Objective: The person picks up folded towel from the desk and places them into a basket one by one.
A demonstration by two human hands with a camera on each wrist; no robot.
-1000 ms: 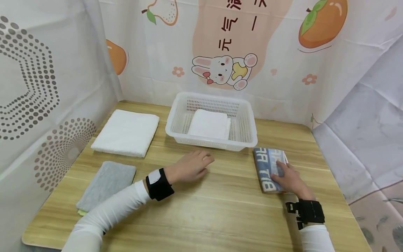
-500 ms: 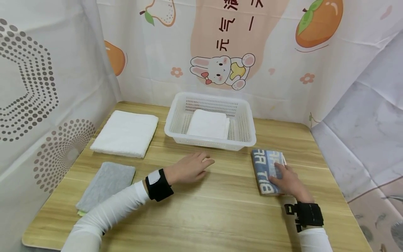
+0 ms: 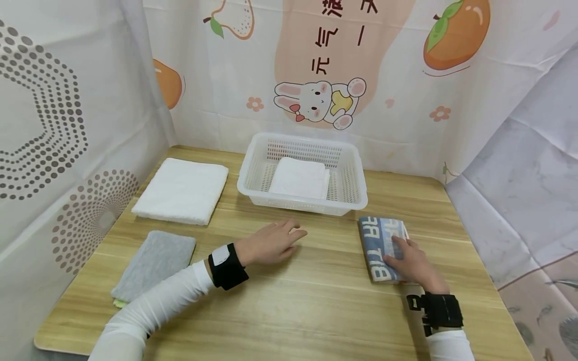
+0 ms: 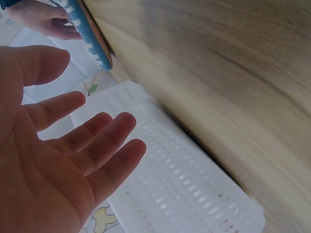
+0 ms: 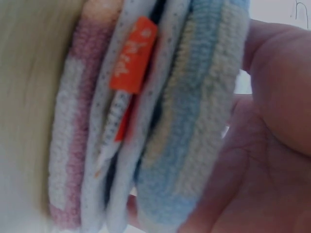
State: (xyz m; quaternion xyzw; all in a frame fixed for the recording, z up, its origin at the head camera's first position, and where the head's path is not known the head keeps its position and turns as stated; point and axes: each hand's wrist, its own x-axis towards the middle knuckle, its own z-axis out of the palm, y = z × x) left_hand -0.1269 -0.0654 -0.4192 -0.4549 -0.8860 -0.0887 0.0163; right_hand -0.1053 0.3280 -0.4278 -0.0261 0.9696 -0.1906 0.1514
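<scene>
The blue towel [image 3: 376,246], long axis pointing forward, lies under the right hand [image 3: 415,263] (whether gripped, I cannot tell), well rightward of the relaxed, empty left hand [image 3: 267,243].

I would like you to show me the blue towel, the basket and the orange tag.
Blue towel [image 3: 377,246], head view: on the lettered top.
Basket [image 3: 301,204], head view: on the front wall.
Orange tag [image 5: 134,56], right wrist view: on its face with white marks.

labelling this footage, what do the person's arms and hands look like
White sleeves cover both arms. The left wristband is black with a pale patch; the right wristband is black with a small black fitting. The left hand and right hand are bare.
</scene>
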